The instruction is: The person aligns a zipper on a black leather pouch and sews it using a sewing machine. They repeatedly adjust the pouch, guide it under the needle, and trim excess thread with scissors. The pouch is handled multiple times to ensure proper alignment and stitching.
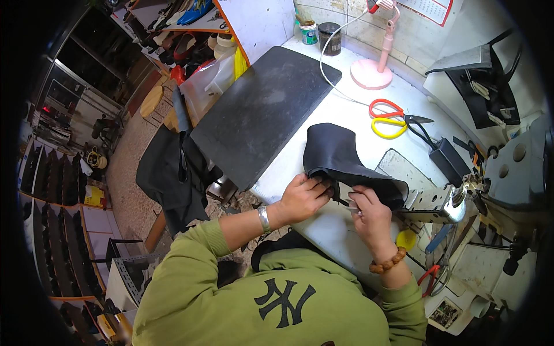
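A black leather piece shaped like a boot upper lies on the white worktable, its long part stretching right toward the sewing machine. My left hand is closed on its near edge, the fingertips tucked under the leather. Close by on the right, my right hand is pinched at the same near edge. A thin dark strip and something small and shiny show at its fingertips, too small to name. Beyond the leather lie scissors with one red and one yellow handle loop.
A sewing machine stands at the right, its metal arm beside the leather. A dark board covers the table's left part. A pink lamp base and cable are at the back. Red-handled pliers lie near my right forearm.
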Motion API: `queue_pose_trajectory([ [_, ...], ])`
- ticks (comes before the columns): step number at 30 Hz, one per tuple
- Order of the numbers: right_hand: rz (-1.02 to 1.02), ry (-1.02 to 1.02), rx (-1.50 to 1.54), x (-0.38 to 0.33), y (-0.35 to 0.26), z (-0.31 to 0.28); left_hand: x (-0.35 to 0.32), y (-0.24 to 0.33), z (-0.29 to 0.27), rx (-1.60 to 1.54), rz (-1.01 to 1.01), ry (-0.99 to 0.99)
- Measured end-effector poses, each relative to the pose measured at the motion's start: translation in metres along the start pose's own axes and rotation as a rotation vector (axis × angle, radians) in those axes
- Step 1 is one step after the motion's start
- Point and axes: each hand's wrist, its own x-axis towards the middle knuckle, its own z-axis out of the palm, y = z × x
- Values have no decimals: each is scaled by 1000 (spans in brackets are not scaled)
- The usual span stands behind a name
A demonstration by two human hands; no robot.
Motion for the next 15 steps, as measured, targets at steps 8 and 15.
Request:
queue_pose_trajectory([
  [8, -178, 45, -458, -1, 3, 17, -14, 22, -2, -113, -246, -71],
  [15, -129, -63, -527, -6, 18, 23, -13, 25, -3, -128, -298, -72],
])
